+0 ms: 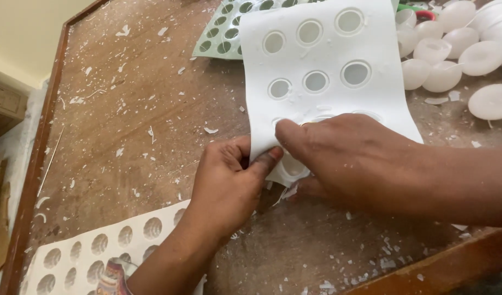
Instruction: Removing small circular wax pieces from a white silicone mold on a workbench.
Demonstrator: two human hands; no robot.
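Note:
A white flexible mould sheet [322, 60] with round cavities filled with white wax lies across the middle of the wooden table [130, 136]. My left hand [229, 183] pinches the sheet's near edge between thumb and fingers. My right hand [349, 158] lies over the near row of cavities, thumb pressing on the sheet close to the left thumb. A white wax round [292, 166] bulges from the underside of the sheet between my two hands.
Several white wax rounds [453, 46] are piled at the right rear. A pale green mould sheet [226, 30] lies behind the white one. Another white mould sheet [98, 246] with hollow cavities sits near the front left. Wax flakes litter the table, which has a raised wooden rim [35, 164].

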